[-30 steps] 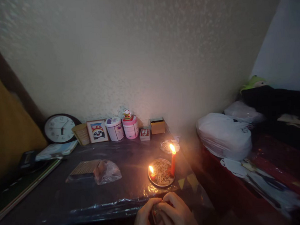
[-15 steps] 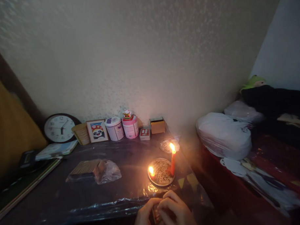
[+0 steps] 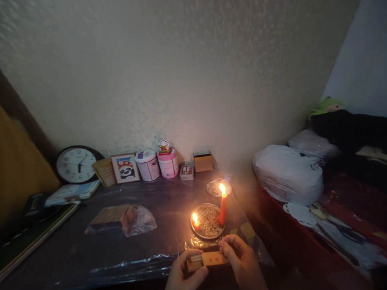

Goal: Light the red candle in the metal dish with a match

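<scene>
Two hands meet at the near edge of my view, low over the dark, plastic-covered surface (image 3: 89, 246), with a small matchbox (image 3: 206, 259) between them. My left hand (image 3: 182, 276) is curled around the box's left end, where the inner tray shows slid partly out. My right hand (image 3: 240, 257) pinches the right end of the sleeve, fingers closed on it. I see the box lying roughly level, just in front of a round metal dish (image 3: 208, 222) and not touching it.

I count a tall red candle (image 3: 222, 207) standing lit at the dish's right side and a short candle stub (image 3: 196, 223) burning at its left. Behind the dish sits a small glass plate (image 3: 215, 187).

Along the wall stand a clock (image 3: 76, 164), a framed panda picture (image 3: 126, 168), a white tin (image 3: 147, 165), a pink tin (image 3: 168, 162) with a little figurine on top, a red box (image 3: 187, 172) and a tan box (image 3: 203, 161). A clear bag holding a bundle of sticks (image 3: 120, 217) lies to the left, well apart from my hands. White bags (image 3: 288, 173) rest on the red bed at right.
</scene>
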`<state>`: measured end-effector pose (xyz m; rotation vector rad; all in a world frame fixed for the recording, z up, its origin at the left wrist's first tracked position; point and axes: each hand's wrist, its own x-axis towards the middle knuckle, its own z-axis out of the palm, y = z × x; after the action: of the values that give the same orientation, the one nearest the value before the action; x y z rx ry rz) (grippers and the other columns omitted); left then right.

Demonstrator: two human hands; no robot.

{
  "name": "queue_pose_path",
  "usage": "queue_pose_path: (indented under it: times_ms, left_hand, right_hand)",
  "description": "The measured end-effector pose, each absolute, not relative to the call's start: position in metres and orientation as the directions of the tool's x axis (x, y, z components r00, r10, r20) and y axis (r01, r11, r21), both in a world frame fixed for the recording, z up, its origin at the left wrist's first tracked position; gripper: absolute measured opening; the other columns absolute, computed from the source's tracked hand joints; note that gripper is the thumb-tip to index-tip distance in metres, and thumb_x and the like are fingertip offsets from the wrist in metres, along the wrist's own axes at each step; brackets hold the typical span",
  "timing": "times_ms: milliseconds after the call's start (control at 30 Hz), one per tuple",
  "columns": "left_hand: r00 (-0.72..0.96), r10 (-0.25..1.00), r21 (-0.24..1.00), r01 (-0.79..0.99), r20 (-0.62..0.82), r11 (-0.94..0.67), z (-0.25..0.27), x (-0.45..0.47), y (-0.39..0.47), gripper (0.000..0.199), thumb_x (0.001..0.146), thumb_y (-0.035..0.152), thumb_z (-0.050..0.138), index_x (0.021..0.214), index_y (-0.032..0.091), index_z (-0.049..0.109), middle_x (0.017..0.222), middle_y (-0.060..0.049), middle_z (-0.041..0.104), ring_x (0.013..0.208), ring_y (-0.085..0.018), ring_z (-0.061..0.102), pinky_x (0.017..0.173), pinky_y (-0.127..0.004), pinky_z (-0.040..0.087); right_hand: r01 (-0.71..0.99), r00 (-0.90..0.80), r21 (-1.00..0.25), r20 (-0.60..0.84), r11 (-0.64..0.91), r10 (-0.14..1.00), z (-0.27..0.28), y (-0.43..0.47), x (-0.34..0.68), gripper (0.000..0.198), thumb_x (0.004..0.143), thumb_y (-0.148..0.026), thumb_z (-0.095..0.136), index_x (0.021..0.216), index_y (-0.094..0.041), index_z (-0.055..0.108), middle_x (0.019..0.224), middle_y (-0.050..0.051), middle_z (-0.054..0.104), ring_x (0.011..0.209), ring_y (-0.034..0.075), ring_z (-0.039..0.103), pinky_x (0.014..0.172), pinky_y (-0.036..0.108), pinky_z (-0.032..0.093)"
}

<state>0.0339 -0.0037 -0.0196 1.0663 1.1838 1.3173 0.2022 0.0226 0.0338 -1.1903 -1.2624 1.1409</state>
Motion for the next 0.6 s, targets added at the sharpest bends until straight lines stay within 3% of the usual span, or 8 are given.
queue_pose_path:
  times_ms: [100,233,433,600]
  left_hand:
    - [-0.088,0.994,0.984,-0.171,-0.072,0.056,-0.016,0.035,-0.005,0.043,0.060,0.044,0.077,0.091,0.017,0.068,0.078,-0.008,0.069,0.071,-0.024,0.062,0.070,-0.038,0.047]
    - [-0.073,0.997,0.980,-0.196,-0.030,0.015,-0.015,0.036,-0.005,0.040,0.059,0.037,0.079,0.091,0.017,0.067,0.078,-0.006,0.069,0.070,-0.022,0.062,0.067,-0.034,0.046]
    - [0.107,0.994,0.929,-0.365,-0.018,0.057,-0.026,0.040,-0.002,0.052,0.064,0.032,0.076,0.109,0.014,0.056,0.071,-0.008,0.072,0.063,-0.020,0.063,0.062,-0.031,0.044]
    - [0.149,0.985,0.867,-0.476,-0.086,0.148,-0.039,0.052,-0.003,0.066,0.067,0.041,0.071,0.121,0.011,0.046,0.065,-0.008,0.071,0.059,-0.022,0.063,0.059,-0.033,0.044]
  right_hand:
    - [0.085,0.018,-0.996,0.036,0.035,0.999,0.035,0.021,0.201,0.022,0.079,-0.039,0.056,0.071,-0.019,0.059,0.066,0.002,0.062,0.064,0.020,0.060,0.058,0.027,0.046]
    - [0.167,0.026,-0.985,0.054,0.049,0.998,0.030,0.023,0.202,0.022,0.080,-0.038,0.053,0.074,-0.018,0.059,0.068,0.003,0.062,0.068,0.022,0.062,0.061,0.029,0.047]
    - [0.217,-0.015,-0.971,0.098,0.099,0.995,0.020,0.023,0.198,0.021,0.083,-0.036,0.050,0.077,-0.017,0.059,0.071,0.003,0.062,0.069,0.021,0.061,0.062,0.028,0.047]
    - [0.144,-0.165,-0.986,0.054,0.078,0.985,0.024,0.013,0.189,0.021,0.085,-0.037,0.050,0.077,-0.020,0.056,0.055,-0.004,0.052,0.050,0.014,0.054,0.050,0.023,0.043]
